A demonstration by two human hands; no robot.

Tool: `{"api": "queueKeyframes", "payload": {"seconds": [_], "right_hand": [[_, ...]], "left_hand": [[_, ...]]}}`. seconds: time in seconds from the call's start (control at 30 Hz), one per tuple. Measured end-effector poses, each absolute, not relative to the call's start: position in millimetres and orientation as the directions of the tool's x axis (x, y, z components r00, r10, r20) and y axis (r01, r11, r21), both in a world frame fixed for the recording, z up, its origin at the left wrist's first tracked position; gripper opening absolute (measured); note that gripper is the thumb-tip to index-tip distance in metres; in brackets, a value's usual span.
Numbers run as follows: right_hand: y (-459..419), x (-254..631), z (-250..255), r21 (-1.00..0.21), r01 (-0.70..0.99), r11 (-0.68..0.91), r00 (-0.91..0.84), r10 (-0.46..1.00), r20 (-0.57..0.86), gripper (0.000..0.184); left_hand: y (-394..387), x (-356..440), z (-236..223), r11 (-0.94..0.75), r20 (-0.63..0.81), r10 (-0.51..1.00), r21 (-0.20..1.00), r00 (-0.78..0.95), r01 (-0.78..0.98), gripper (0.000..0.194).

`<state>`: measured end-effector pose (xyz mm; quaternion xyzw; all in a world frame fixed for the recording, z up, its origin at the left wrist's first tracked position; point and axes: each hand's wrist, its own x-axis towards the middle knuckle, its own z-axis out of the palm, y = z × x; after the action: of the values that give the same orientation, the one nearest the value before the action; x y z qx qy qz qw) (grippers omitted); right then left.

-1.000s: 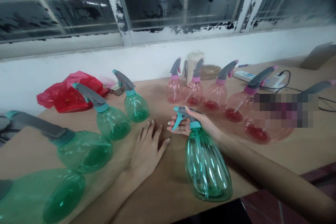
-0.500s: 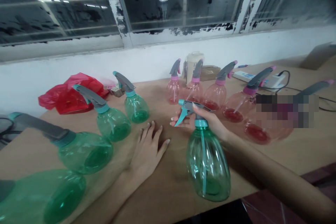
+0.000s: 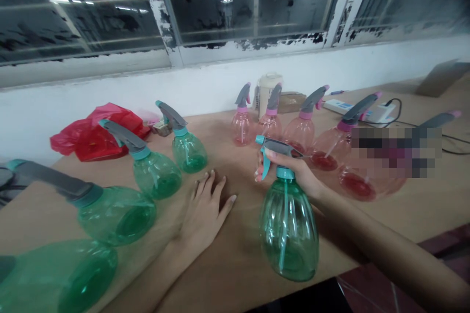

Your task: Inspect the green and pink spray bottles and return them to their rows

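Note:
My right hand grips the grey and teal trigger head of a green spray bottle that stands upright near the table's front edge. Its fingers wrap round the neck and the teal trigger. My left hand lies flat on the wooden table with fingers spread, just left of that bottle and touching nothing else. Several more green spray bottles stand in a row to the left.
A row of pink spray bottles runs along the right side. A red plastic bag lies at the back left. A cream cup, a small box and a white power strip with cables sit by the wall.
My right hand has tipped the green bottle from a lean to upright and closed its fingers round the trigger. My left hand has stayed flat on the table.

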<state>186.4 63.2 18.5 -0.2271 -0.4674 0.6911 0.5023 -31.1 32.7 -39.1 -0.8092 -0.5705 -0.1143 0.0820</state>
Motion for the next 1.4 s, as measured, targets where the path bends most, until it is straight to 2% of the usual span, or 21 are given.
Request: {"api": "queueKeyframes", "payload": {"seconds": [0.2,0.57,0.73,0.9,1.13,1.27,1.4], "right_hand": [[71,181,14,-0.816,-0.569,-0.100,-0.438,0.877,0.198,0.028],[72,180,12,-0.825,-0.555,-0.105,-0.456,0.868,0.196,0.035],[70,180,15,-0.822,-0.558,-0.110,-0.422,0.891,0.167,0.030],[64,182,16,-0.881,-0.455,-0.130,-0.417,0.905,0.082,0.022],[70,178,17,-0.868,-0.497,0.000,-0.365,0.907,0.209,0.030],[73,177,23,-0.897,-0.417,0.148,-0.316,0.901,0.296,0.030],[74,173,34,-0.921,-0.251,0.297,-0.261,0.896,0.360,0.027]], "left_hand": [[32,-31,-38,-0.334,0.275,0.907,0.004,0.320,0.943,0.053],[31,-32,-37,-0.351,0.284,0.898,-0.002,0.337,0.936,0.051],[31,-32,-38,-0.350,0.282,0.899,0.000,0.336,0.937,0.052],[32,-33,-41,-0.355,0.308,0.892,0.026,0.330,0.935,0.053],[30,-31,-35,-0.347,0.262,0.905,0.001,0.334,0.938,0.053],[28,-29,-34,-0.343,0.236,0.912,-0.010,0.335,0.939,0.052],[24,-26,-32,-0.353,0.230,0.910,-0.007,0.345,0.935,0.051]]}}
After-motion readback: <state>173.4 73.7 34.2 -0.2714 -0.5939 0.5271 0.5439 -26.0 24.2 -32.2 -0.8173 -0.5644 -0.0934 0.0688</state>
